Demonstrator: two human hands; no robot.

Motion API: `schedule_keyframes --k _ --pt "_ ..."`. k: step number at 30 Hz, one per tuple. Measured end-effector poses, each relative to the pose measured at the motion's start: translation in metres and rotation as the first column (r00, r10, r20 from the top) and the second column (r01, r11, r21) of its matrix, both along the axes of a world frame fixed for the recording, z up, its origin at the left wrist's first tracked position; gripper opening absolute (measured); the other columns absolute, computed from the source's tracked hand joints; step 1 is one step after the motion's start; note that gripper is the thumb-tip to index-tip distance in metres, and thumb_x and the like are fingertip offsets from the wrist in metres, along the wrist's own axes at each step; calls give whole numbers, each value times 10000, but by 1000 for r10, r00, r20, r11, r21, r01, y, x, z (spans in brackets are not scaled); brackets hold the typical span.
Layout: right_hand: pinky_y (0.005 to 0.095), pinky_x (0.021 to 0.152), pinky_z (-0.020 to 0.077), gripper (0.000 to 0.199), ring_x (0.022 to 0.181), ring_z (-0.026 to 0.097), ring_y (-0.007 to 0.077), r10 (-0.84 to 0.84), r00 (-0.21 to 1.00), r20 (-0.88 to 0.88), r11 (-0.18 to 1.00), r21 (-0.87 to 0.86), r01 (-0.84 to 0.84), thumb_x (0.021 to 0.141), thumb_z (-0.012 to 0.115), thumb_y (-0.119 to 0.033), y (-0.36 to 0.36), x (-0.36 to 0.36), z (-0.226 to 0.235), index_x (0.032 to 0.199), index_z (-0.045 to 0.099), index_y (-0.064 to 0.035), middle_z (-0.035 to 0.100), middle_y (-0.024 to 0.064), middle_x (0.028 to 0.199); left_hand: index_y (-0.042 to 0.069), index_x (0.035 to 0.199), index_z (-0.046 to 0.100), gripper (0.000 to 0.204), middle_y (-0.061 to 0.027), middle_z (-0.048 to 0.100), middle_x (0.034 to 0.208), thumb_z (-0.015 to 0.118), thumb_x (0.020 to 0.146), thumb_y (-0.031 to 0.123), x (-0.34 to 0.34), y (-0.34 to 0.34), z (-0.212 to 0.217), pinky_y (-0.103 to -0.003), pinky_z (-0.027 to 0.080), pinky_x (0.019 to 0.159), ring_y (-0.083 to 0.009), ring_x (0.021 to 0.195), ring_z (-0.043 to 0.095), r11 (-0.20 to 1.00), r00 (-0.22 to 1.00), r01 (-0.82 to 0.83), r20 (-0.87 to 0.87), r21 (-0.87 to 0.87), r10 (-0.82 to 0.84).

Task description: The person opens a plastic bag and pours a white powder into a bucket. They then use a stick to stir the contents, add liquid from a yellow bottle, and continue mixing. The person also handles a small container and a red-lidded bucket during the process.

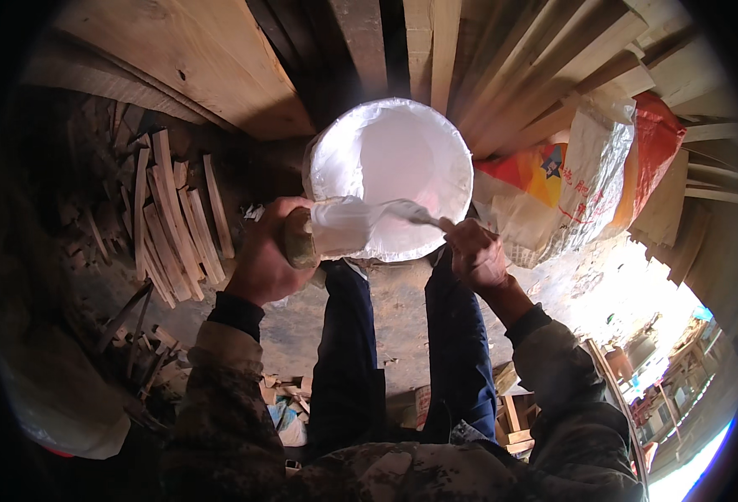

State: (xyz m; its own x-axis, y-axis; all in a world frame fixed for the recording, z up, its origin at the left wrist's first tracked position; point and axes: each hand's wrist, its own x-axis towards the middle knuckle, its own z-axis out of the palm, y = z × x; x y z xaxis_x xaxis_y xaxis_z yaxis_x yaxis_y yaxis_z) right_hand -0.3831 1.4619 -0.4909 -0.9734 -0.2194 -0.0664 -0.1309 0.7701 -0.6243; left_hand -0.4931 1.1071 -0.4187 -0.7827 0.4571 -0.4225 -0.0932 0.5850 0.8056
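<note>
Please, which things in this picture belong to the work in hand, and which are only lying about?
Work in hand:
wide scraper, in the left hand
narrower putty knife, in the right hand
round, white-coated bucket

Apparently just lying about:
cut wooden strips
large wooden boards
printed plastic sack

Your left grip (260, 263) hides part of the brown handle (300, 240). Your right grip (476, 253) covers one end of the thin tool (417, 212), whose blurred blade may be a spatula's. Whiteness blurs the bucket's (411, 151) depth. Boards (360, 46) run off the top edge, your jacket (402, 470) off the bottom; glare washes out the floor (582, 293) at right.
</note>
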Motion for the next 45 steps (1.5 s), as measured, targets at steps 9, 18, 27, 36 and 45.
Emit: schedule_keyframes --k 9,18,27,36,45 --pt "549 855 598 210 936 754 410 -206 933 296 901 429 63 1050 535 -222 -78 -108 -190 1085 676 -72 743 233 965 31 1409 522 692 -185 611 1386 833 792 -14 -1 -1 2 -404 508 1076 -291 1276 623 997 1000 21 21 72 -22" --pt "528 956 594 236 1068 737 450 -237 734 637 938 346 3 955 603 -185 -85 -101 -230 1037 795 -75 776 224 1120 30 1378 547 609 -184 623 1359 813 831 7 6 -14 -8 -422 490 1099 -337 1273 620 994 999 -44 21 99 42" --pt "325 770 583 235 852 759 208 -324 685 653 851 -114 512 1008 681 -141 -18 -54 -4 1165 806 -18 784 160 896 27 1349 568 539 -197 644 1219 801 864 36 -6 7 7 -408 516 1013 -316 1153 644 994 998 -42 -34 105 45" --pt "396 730 602 431 863 696 273 97 993 -71 880 -460 -119 848 692 62 -73 -26 -46 1212 799 -141 650 68 914 67 1302 578 535 -159 642 1201 826 831 22 -5 9 5 -404 528 981 -318 1108 662 998 993 28 -118 50 -21" --pt "393 678 596 570 805 678 258 202 976 -87 962 -167 -214 737 658 46 -3 -6 -12 1279 766 -93 640 60 928 57 1327 572 633 -142 615 1294 849 760 9 4 3 0 -392 520 1033 -293 1222 642 996 995 -88 39 28 86"
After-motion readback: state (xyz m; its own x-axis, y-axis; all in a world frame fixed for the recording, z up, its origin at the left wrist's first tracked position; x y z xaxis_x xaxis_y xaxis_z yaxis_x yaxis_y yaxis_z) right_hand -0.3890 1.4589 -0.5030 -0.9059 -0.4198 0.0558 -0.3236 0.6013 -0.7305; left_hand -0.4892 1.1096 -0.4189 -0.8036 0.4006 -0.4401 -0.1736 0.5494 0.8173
